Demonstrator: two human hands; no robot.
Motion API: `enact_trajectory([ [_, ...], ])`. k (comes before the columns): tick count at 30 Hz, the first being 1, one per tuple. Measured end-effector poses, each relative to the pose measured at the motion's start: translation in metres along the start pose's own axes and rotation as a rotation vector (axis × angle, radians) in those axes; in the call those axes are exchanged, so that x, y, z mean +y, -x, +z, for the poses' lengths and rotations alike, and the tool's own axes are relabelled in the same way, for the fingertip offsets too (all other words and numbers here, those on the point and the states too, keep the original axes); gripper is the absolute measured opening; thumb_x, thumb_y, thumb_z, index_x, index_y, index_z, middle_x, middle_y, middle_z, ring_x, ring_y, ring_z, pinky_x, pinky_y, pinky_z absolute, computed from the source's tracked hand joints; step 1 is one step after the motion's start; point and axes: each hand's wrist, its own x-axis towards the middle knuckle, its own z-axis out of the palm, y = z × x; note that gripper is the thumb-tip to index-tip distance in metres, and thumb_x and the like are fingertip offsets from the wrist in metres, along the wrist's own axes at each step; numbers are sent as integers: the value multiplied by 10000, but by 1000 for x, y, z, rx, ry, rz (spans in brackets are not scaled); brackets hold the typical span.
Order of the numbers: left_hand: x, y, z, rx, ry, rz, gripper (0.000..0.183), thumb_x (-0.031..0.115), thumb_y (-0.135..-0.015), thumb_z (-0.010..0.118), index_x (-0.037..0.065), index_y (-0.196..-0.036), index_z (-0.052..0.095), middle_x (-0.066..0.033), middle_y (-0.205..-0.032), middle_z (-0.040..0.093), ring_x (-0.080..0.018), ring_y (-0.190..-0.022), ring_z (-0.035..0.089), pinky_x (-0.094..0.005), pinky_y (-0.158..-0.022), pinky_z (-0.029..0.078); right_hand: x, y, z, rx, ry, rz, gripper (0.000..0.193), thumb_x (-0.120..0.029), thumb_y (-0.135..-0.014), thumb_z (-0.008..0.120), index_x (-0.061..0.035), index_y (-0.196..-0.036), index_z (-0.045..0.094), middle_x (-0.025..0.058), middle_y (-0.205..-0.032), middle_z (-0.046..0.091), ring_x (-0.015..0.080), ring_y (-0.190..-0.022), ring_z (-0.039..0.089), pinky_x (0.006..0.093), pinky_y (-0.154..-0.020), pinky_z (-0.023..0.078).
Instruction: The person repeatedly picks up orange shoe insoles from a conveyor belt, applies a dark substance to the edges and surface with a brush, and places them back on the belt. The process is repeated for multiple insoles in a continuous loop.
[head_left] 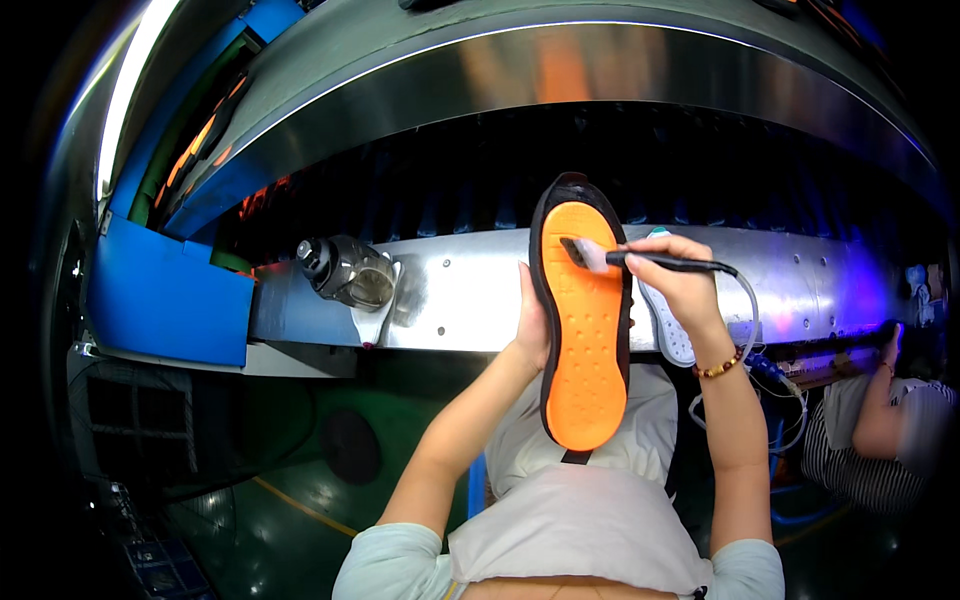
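A black shoe (pixel 622 345) with an orange underside (pixel 583 350) faces up in front of me, its toe pointing away. My left hand (pixel 533 322) grips its left edge, the fingers mostly hidden beneath it. Between the fingers of my right hand (pixel 688 283) is a black-handled brush (pixel 592 256), and its pale, dark-tipped bristles touch the orange surface near the toe. A tube (pixel 752 305) runs from the brush handle down on the right. Just behind my right hand, a whitish perforated shoe sole (pixel 668 318) lies on the metal ledge.
The shiny metal ledge (pixel 470 290) crosses in front of me, below a curved metal-edged machine bed (pixel 620 65). A dark, see-through bottle (pixel 345 272) stands at left on a white piece (pixel 374 325). Further left is a blue panel (pixel 165 300). Another person's arm (pixel 873 420) shows at right.
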Motion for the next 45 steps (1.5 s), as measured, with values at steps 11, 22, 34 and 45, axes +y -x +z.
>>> enact_trajectory([
  [11,20,16,-1,247,-35,283,832,707,-780,77,88,-1246,382,-110,-1143,514,-223,-1026,513,-361,-890,415,-16,67,30,-296,566,-399,109,-62,-609,640,-49,-717,634,68,-742,641,209,-727,619,305,-677,454],
  [22,1,14,53,-73,247,258,824,712,-780,138,108,-1325,271,-111,-1279,394,-262,-1145,424,-384,-971,337,-64,12,13,-287,344,-394,160,-20,-673,644,-6,-833,650,108,-777,646,170,-722,622,248,-659,476],
  [34,29,10,40,75,-54,517,974,813,-663,239,106,-1331,235,-231,-1271,357,-378,-1105,427,-484,-916,372,-70,48,8,-631,121,-314,192,20,-644,656,-17,-833,652,110,-822,648,189,-785,628,283,-756,487],
  [45,57,3,46,10,-28,729,1059,812,-614,382,71,-1346,190,-225,-1334,265,-376,-1151,375,-472,-977,304,-60,49,-10,-424,4,-262,169,-10,-641,699,-53,-799,657,81,-853,654,192,-829,607,291,-741,463],
])
